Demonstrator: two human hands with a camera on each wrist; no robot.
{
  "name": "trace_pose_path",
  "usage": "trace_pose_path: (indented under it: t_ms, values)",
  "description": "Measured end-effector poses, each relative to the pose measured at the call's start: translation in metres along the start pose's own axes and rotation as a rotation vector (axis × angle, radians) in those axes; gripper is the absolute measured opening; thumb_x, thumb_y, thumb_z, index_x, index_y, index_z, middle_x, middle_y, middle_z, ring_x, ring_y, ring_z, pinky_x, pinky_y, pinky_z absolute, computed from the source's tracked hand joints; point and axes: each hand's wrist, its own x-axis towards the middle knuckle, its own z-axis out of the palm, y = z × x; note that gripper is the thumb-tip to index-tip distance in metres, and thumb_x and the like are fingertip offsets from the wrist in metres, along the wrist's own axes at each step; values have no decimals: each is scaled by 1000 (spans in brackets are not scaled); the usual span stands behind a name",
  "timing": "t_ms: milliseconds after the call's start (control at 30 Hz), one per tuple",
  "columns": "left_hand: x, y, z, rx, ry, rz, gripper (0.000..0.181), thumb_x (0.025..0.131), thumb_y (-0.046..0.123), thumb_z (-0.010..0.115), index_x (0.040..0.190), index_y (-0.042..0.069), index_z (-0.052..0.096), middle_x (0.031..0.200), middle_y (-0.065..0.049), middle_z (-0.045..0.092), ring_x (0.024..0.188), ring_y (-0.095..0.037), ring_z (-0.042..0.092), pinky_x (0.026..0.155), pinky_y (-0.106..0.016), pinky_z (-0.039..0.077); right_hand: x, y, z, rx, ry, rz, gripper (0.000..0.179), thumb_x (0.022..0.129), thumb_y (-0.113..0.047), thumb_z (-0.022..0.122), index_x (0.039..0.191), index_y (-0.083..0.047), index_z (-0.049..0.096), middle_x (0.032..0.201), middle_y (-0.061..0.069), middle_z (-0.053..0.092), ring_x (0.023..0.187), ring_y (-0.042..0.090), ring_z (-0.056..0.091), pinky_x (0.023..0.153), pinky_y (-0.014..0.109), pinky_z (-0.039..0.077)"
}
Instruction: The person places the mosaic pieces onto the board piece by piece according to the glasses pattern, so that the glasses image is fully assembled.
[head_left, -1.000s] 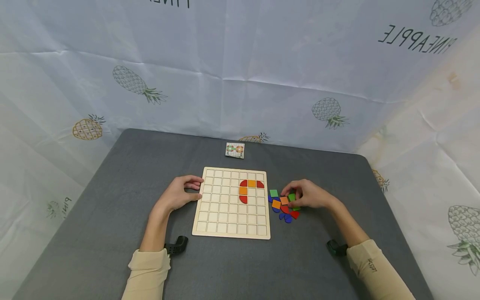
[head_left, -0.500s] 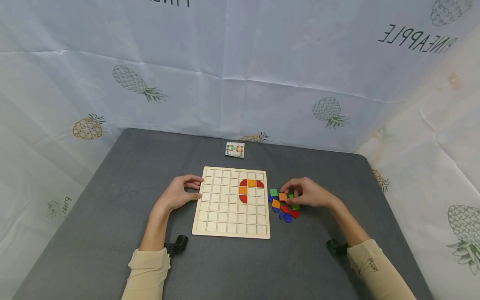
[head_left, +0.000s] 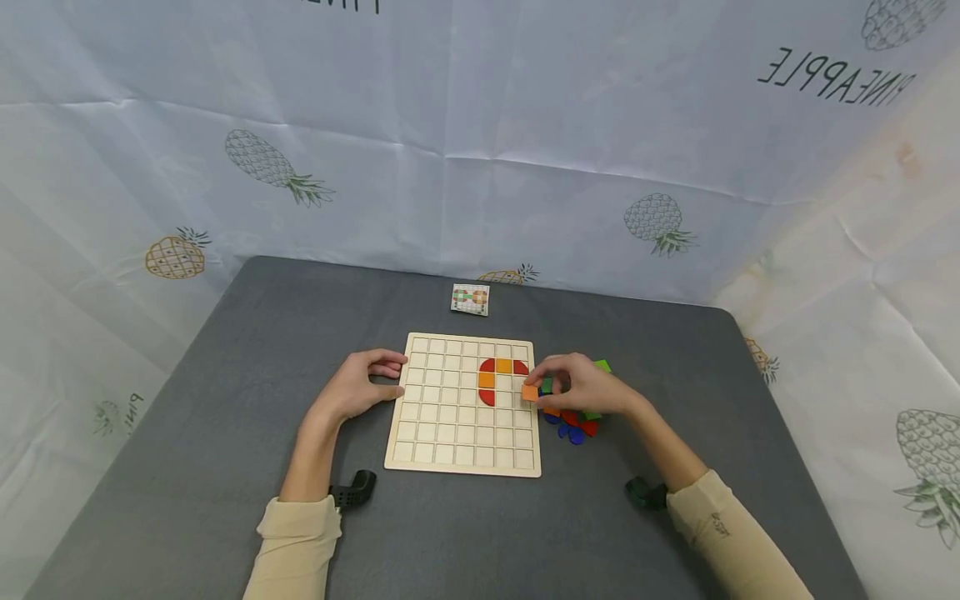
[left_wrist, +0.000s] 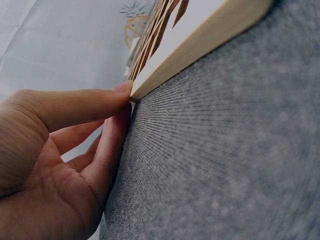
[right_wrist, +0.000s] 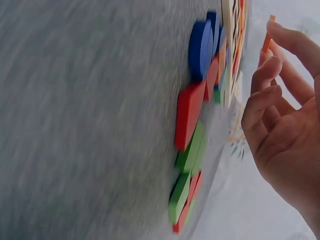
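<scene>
My right hand [head_left: 588, 385] pinches an orange square tile [head_left: 530, 392] between thumb and fingertips, over the right edge of the wooden grid board [head_left: 442, 433]. In the right wrist view, the tile [right_wrist: 268, 37] is held up away from the loose pieces. On the board's upper right, red quarter-round tiles [head_left: 487, 398] and orange square tiles [head_left: 504, 367] sit in grid cells. My left hand [head_left: 360, 383] touches the board's left edge with its thumb and fingers, which are relaxed and spread along it. The left wrist view shows the thumb tip right at the board's edge [left_wrist: 175, 62].
Loose blue tiles [head_left: 576, 436], red tiles [head_left: 589, 428] and green tiles [head_left: 602, 366] lie in a pile right of the board, partly hidden by my right hand. A small pattern card [head_left: 470, 300] lies behind the board. A pineapple-print cloth [head_left: 420, 208] hangs beyond the grey table [head_left: 480, 533].
My right hand has picked the orange square tile from the pile and carried it left to the board's right edge. The left hand and board have stayed put.
</scene>
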Motion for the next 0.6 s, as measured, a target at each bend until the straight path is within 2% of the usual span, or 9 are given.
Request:
trace_pose_path:
  t_ms: [367,600]
  values:
    - [0,1,-1,1,1,-11,50,94,2,82,142,-1,67,131,-23,71,120,-35,69,94,-35,55,23,-15,18,-126,-28,14,27,94,-23,87,118,-14,80,116,3,78,70,5,59,68,23,52]
    - [0,0,0,1,0,-7,50,93,1,82,141,-1,67,131,-24,71,119,-35,69,96,-41,56,31,-20,25,-205,-24,23,23,94,-23,86,115,-17,81,114,1,78,66,3,55,63,22,48]
